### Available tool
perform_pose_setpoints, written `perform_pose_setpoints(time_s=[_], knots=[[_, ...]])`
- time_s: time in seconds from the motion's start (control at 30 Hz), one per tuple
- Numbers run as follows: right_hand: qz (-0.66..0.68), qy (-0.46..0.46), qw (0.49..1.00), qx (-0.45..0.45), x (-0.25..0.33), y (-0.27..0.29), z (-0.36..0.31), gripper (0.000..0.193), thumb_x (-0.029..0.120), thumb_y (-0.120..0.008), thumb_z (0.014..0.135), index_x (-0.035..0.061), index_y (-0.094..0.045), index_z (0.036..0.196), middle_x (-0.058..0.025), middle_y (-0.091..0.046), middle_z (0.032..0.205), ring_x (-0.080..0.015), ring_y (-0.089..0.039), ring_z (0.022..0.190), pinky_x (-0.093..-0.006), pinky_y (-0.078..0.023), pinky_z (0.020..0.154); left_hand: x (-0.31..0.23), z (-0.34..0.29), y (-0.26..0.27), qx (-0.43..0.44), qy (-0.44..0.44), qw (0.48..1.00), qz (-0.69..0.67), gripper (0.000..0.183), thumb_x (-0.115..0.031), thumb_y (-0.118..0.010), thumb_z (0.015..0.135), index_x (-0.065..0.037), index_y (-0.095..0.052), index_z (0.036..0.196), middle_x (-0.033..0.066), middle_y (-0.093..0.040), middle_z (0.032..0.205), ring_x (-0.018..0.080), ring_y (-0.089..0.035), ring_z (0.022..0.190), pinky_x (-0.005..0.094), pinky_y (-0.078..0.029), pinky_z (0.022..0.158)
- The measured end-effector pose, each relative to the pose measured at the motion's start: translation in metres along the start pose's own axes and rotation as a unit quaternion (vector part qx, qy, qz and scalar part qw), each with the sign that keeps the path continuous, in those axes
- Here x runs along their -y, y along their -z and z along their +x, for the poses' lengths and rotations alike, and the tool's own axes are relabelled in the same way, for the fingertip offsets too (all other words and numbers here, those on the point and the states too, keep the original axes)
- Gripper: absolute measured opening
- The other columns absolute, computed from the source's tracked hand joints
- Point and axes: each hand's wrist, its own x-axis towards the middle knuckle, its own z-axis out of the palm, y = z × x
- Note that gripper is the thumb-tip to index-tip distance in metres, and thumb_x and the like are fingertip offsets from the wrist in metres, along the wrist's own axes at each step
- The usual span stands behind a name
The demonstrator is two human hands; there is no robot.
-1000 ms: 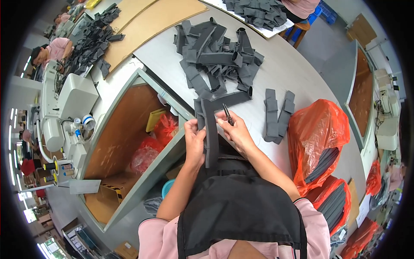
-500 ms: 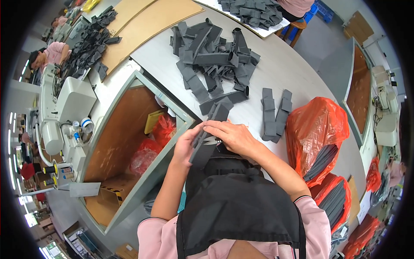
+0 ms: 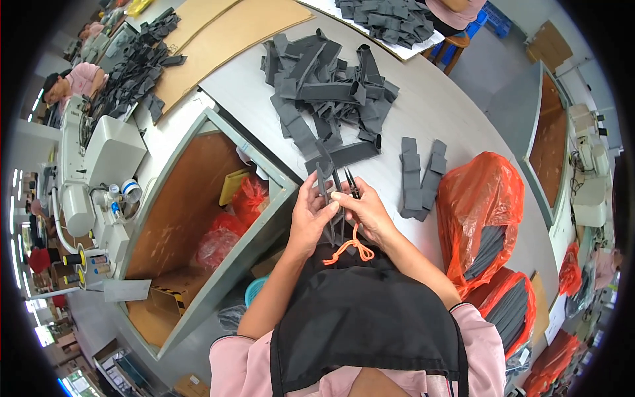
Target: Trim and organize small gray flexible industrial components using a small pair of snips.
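In front of my apron, a dark grey fabric strip point(image 3: 322, 178) stands nearly on edge between my two hands. My left hand point(image 3: 309, 215) is closed on its left side, thumb toward the fabric. My right hand point(image 3: 370, 212) pinches the same strip with thumb and fingertips. Black-handled thread snips point(image 3: 352, 184) are also tucked in the right hand, their tips pointing away from me. From them a knotted orange cord point(image 3: 352, 250) hangs over the apron. Just beyond my hands lies a heap of similar grey strips point(image 3: 327, 89).
Two folded grey strips point(image 3: 411, 175) lie right of my hands. Orange plastic bags point(image 3: 479, 198) of grey fabric stand along the table's right side. At left is an open wooden-lined bin point(image 3: 185, 192) beside a sewing machine point(image 3: 109, 159). Another person point(image 3: 76, 83) sits at far left.
My hands have parted slightly and turned, bringing the strip more on edge. The snips have swung from lying across the fabric to pointing away, and the orange cord has come into sight.
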Motion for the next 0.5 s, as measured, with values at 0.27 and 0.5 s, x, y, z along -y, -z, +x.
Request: perform_pose_setpoints(time_s=[0.27, 0.5], knots=[[-0.315, 0.321, 0.878, -0.162, -0.012, -0.001, 0.020, 0.039, -0.008, -0.052, 0.062, -0.0004, -0.057, 0.100, -0.0038, -0.059, 0.076, -0.0099, -0.045, 0.056, -0.0243, -0.039, 0.054, 0.021, 0.017, 0.000, -0.125, -0.091, 0.915, 0.372, 0.028, -0.003, -0.039, 0.088, 0.000, -0.049, 0.114, 0.0175, -0.054, 0.106, 0.0280, -0.058, 0.094, 0.0351, -0.045, 0.081], [-0.005, -0.057, 0.997, 0.057, 0.008, 0.032, 0.020, 0.021, -0.008, -0.052, 0.064, 0.0033, -0.058, 0.081, 0.0009, -0.050, 0.059, -0.0028, -0.038, 0.042, -0.0188, -0.025, 0.037, -0.006, 0.008, 0.009, -0.029, 0.056, 0.993, 0.101, 0.024, -0.022, -0.047, 0.095, -0.001, -0.058, 0.100, 0.0013, -0.061, 0.081, 0.0080, -0.055, 0.075, 0.0242, -0.044, 0.069]])
